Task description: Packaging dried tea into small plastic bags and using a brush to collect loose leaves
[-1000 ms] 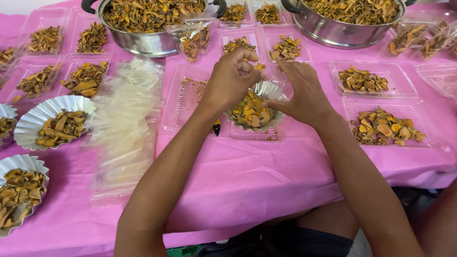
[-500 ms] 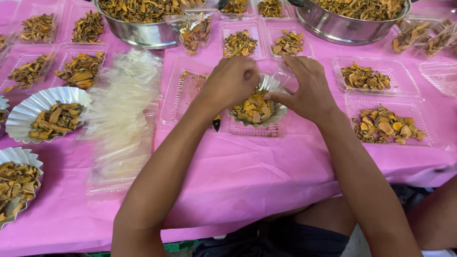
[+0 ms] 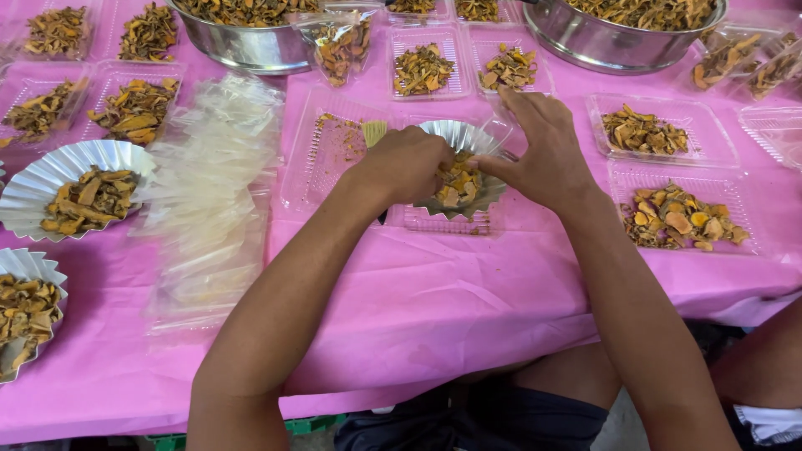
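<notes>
A crinkled silver foil cup [image 3: 458, 131] filled with dried orange-yellow root slices [image 3: 459, 179] sits on a clear plastic tray [image 3: 443, 221] at the middle of the pink table. My left hand [image 3: 409, 163] is curled over the cup's left rim, its fingers hidden down among the slices. My right hand [image 3: 543, 154] pinches the cup's right rim between thumb and fingers. The cup's far rim stands tilted up. A pale yellow ribbed thing [image 3: 373, 132] shows just above my left hand.
Two steel pots [image 3: 242, 50] [image 3: 618, 46] of slices stand at the back. A stack of clear bags [image 3: 213, 192] lies to the left, beside filled foil cups [image 3: 63, 167]. Filled clear trays [image 3: 677, 219] lie on the right. The pink cloth's front edge [image 3: 418, 334] is near me.
My left hand has come down from above the cup onto its left rim. The cup's far rim has tipped up. My right hand stays at the right rim.
</notes>
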